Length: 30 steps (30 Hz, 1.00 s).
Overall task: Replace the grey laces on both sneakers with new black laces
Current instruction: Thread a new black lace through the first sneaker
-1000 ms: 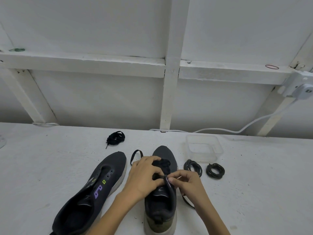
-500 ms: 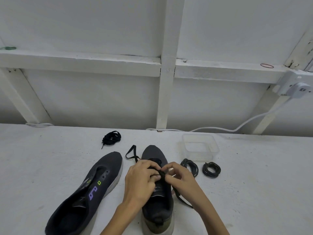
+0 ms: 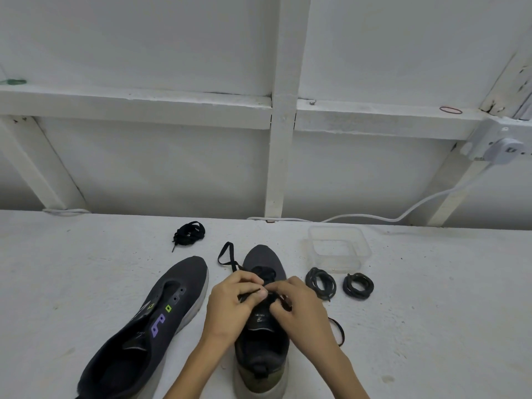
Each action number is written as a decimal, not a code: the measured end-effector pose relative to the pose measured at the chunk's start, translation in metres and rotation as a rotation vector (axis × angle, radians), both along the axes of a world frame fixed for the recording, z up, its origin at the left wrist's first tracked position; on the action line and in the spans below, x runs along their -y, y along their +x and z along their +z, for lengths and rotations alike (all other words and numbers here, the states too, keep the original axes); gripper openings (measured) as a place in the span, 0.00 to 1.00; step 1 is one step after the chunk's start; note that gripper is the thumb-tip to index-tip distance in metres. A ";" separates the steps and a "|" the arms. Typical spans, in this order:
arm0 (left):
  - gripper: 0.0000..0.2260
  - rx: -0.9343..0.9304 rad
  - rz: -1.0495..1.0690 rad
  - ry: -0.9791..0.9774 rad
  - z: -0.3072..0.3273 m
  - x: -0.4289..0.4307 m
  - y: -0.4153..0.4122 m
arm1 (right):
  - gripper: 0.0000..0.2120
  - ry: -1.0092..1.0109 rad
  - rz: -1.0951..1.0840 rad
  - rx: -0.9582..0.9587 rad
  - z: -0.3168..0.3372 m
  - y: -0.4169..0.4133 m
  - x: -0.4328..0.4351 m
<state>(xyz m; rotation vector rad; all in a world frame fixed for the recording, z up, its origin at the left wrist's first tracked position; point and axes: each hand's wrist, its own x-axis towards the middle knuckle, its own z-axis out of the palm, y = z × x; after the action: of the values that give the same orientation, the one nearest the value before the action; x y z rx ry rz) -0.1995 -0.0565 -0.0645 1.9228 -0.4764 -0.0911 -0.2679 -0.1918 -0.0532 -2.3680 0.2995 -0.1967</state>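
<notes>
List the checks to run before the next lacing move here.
1. Left hand and right hand both pinch the black lace over the middle shoe: ok.
2. Lace tip through the next eyelet: cannot tell, hands hide it.
3. Slack lies free either side of the shoe: ok.
4. Spare lace lies beyond the unlaced shoe: ok.
5. Old laces coiled apart, right of the shoe: ok.

Flat, diffuse light falls evenly over the white table (image 3: 86, 283), leaving only faint, soft-edged shadows beside the unlaced sneaker (image 3: 184, 283) (its dark interior swallows detail). The wide lens bows the horizontal wall beam (image 3: 138, 108) toward the frame edges.
</notes>
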 end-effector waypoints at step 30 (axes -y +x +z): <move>0.16 -0.201 -0.258 -0.261 0.003 0.001 -0.003 | 0.10 0.496 -0.169 0.198 -0.011 0.012 -0.017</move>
<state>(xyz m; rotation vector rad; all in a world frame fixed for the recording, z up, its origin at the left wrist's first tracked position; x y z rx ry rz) -0.2028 -0.0580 -0.0613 1.5708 -0.5688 -0.3691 -0.2558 -0.1753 -0.0638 -1.8184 0.4009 -0.3866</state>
